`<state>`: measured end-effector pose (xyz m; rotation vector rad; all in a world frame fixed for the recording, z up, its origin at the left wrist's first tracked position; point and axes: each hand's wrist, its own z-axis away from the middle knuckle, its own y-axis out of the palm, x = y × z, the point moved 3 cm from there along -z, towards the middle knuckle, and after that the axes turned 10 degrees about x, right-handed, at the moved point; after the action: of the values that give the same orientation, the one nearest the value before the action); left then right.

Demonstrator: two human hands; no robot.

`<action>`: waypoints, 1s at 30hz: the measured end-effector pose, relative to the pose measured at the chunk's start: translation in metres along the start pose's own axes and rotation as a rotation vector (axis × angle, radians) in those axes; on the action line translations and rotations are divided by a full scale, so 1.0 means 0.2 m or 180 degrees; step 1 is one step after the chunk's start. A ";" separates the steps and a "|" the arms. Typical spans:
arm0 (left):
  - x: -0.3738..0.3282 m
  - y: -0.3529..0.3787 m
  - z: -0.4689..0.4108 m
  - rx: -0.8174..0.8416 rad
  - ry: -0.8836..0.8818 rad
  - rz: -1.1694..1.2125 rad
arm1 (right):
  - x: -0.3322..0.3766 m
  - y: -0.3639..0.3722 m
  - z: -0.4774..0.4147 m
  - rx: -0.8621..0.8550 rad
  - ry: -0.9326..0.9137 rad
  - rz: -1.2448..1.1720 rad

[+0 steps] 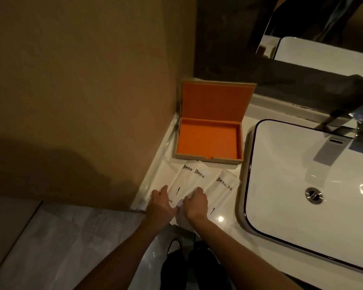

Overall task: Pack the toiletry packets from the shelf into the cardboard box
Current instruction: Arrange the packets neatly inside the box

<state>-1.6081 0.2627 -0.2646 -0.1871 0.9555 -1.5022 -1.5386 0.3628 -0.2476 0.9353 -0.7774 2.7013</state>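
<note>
A cardboard box [208, 161] with an orange lining stands open and empty on the white counter, its lid raised against the back. Just in front of it lie several white toiletry packets [189, 181] with black print, overlapping. My left hand [160, 203] rests flat on the left packets near the counter's front edge. My right hand [195, 203] lies beside it with its fingers bent over the near ends of the middle packets. Whether either hand has lifted a packet is unclear.
A white sink basin [302, 174] with a drain fills the counter's right side, with a chrome tap [356, 122] above it. A tan wall [82, 91] bounds the counter on the left. A mirror hangs behind. Grey floor and dark shoes show below.
</note>
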 end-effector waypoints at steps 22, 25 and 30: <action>0.11 -0.01 0.05 0.0197 0.0205 0.0611 | 0.00 0.07 -0.09 -0.0159 0.0485 -0.0462; 0.13 -0.03 0.06 0.0228 0.0270 0.0468 | 0.00 0.06 -0.06 -0.0174 0.0493 -0.0627; 0.15 -0.07 0.08 0.0144 0.0399 0.0228 | -0.02 0.05 -0.02 -0.0317 0.0443 -0.0771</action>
<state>-1.6149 0.2282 -0.2577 -0.0259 1.0166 -1.4816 -1.5417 0.3578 -0.2566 0.7563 -0.7131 2.4635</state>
